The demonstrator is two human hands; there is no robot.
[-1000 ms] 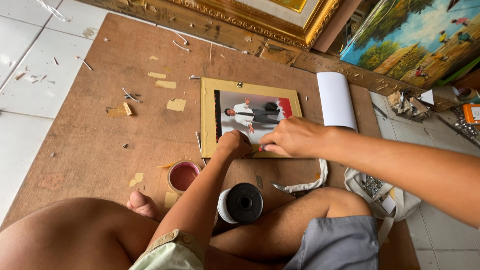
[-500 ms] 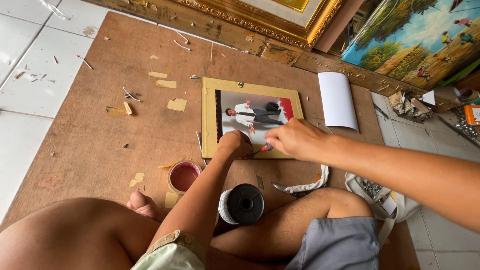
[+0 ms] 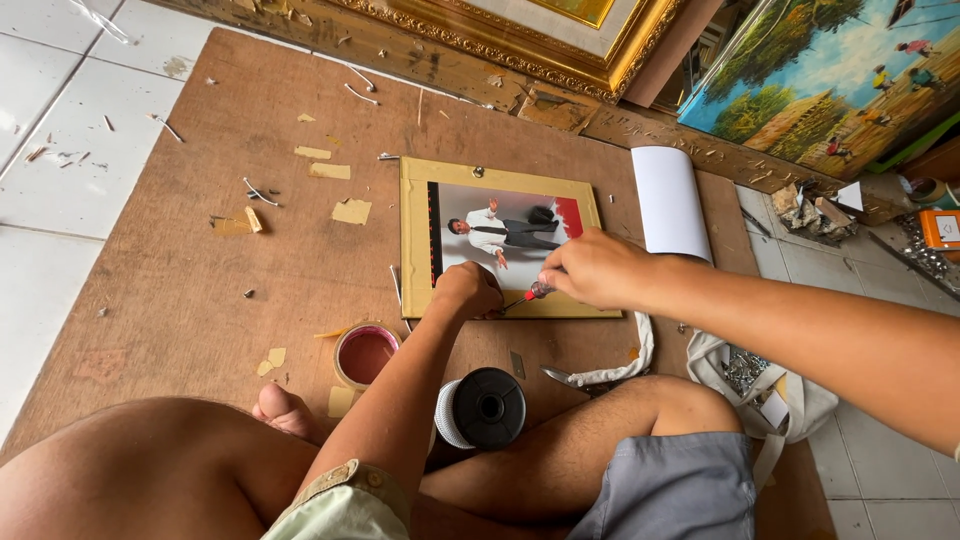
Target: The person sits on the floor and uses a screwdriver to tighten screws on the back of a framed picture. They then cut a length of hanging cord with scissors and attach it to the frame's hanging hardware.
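Gold-coloured picture frame (image 3: 412, 235) lies flat on the brown board, rear side up, a small hanger at its top edge. A photograph (image 3: 500, 235) sits in its opening, turned sideways. Red-handled tool (image 3: 532, 294), small and slender, is tilted at the frame's lower edge, its tip toward the left.

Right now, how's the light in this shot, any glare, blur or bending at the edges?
Head view: soft, even daylight, faint shadows under the hands; mild sheen on the white floor tiles; the photo frame is sharp; right forearm looms large; the board edges splay from wide-angle distortion.
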